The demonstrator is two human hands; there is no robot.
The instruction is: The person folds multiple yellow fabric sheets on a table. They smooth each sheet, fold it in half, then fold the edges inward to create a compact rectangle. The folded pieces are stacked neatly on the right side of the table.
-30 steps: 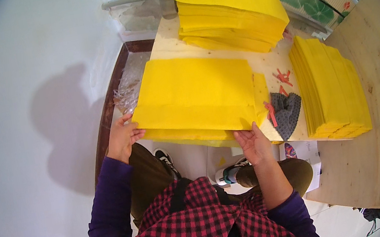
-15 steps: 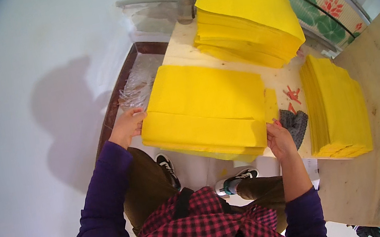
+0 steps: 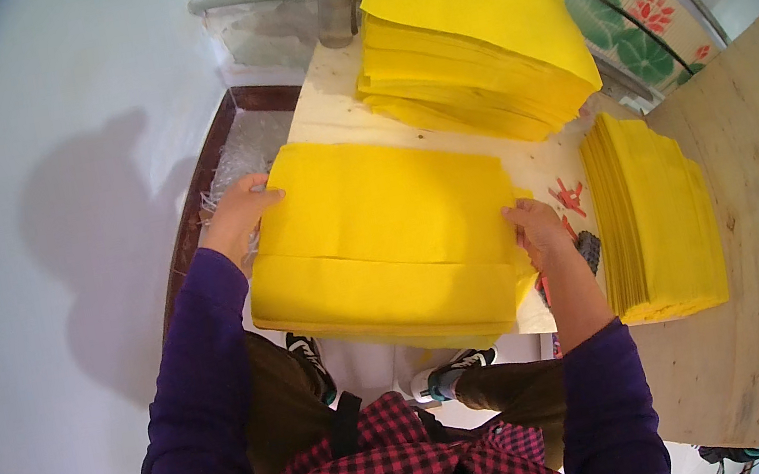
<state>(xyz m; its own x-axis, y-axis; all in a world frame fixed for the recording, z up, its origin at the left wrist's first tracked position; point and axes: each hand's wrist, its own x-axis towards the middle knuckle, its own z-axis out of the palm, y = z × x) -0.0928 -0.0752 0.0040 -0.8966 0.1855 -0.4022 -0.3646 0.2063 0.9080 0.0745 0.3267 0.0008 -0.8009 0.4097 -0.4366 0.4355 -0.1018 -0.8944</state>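
In front of me at the table's near edge lies a stack of yellow felt-like sheets (image 3: pixel 374 202), its top piece folded so that a seam runs across it. My left hand (image 3: pixel 238 213) grips the stack's left edge, thumb on top and the other fingers partly hidden. At the opposite edge, my right hand (image 3: pixel 537 227) is closed on the sheets near their right side, with its fingertips on the top surface. Beneath my right forearm a dark grey knitted cloth (image 3: pixel 589 251) is mostly covered.
A tall pile of yellow sheets (image 3: pixel 478 47) stands at the back of the wooden table (image 3: pixel 317 111), and another pile (image 3: pixel 656 219) at the right. Red strips (image 3: pixel 567 197) lie between. A clear jar (image 3: pixel 337 9) is at the back left, above a tray of clear plastic (image 3: pixel 247 149).
Both hands have slid farther up along the stack's side edges. My right hand has moved inward over the sheets, covering more of the grey cloth. The whole view has shifted slightly.
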